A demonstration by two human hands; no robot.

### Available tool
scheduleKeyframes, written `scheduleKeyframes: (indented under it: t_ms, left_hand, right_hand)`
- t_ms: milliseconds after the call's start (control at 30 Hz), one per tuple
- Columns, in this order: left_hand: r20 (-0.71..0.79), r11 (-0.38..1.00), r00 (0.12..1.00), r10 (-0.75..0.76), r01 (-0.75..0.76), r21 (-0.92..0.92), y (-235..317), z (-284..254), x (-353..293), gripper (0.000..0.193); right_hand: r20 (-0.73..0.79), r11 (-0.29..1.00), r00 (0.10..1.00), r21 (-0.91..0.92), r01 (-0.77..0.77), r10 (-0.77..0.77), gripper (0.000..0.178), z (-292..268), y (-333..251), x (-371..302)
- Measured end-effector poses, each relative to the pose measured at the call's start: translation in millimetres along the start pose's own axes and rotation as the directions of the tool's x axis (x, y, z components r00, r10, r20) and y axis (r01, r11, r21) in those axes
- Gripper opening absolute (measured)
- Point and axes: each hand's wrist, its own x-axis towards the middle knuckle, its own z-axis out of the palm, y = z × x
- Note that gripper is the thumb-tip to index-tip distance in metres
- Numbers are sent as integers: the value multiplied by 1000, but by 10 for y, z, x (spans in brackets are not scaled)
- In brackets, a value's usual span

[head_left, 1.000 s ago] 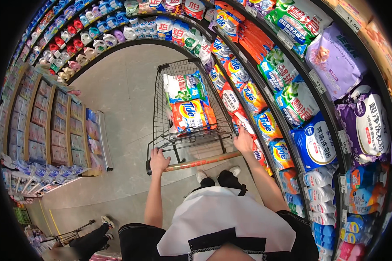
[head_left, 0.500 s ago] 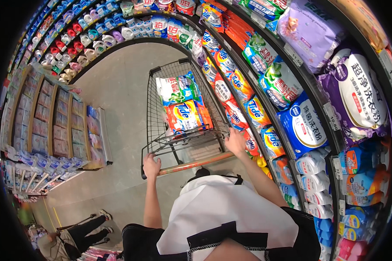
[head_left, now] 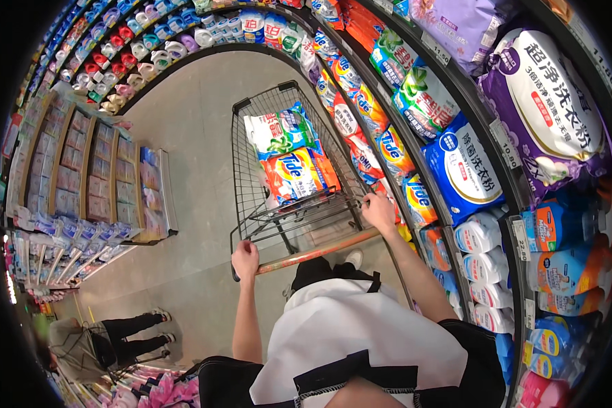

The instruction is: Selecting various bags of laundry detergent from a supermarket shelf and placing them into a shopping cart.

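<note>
A black wire shopping cart (head_left: 241,158) stands in front of me, with an orange-brown handlebar (head_left: 313,253). My left hand (head_left: 245,258) is closed round the cart's frame at the left end of the bar. At the opposite corner, my right hand (head_left: 379,209) grips the frame just above the bar's right end. Inside the basket lie two laundry powder bags: a white, green and blue bag (head_left: 277,132) towards the far end, and an orange and white bag (head_left: 294,178) nearer me. The two bags touch each other.
Close on my right runs a curved shelf with several laundry bags, including a blue bag (head_left: 464,168) and a purple and white bag (head_left: 554,112). Bottles (head_left: 143,49) line the far shelves. A rack of packets (head_left: 71,166) stands left; another person (head_left: 109,343) is at lower left.
I have moved forward with the cart, and the goods on the right shelf have slid back past me. My shoe now shows below the bar. Both hands stay on the cart.
</note>
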Motion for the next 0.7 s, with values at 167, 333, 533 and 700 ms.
scheduleKeyframes:
  t_ms: [167,333,533,700]
  left_hand:
    - [178,996,983,-39,24,82,78,-26,-270,18]
    - [204,999,979,-9,-1,52,14,-68,-557,18]
    - [14,984,987,160,-158,-78,-111,-130,-807,11]
    - [72,977,974,213,-212,-25,-313,-190,-867,11]
  right_hand:
    - [-184,1000,983,19,0,3,20,-11,152,-185]
    - [-239,996,971,-85,11,-31,38,-22,223,-400]
    - [-54,936,994,-334,-109,97,56,68,273,-627]
    - [3,920,988,-365,-145,157,55,116,108,-897]
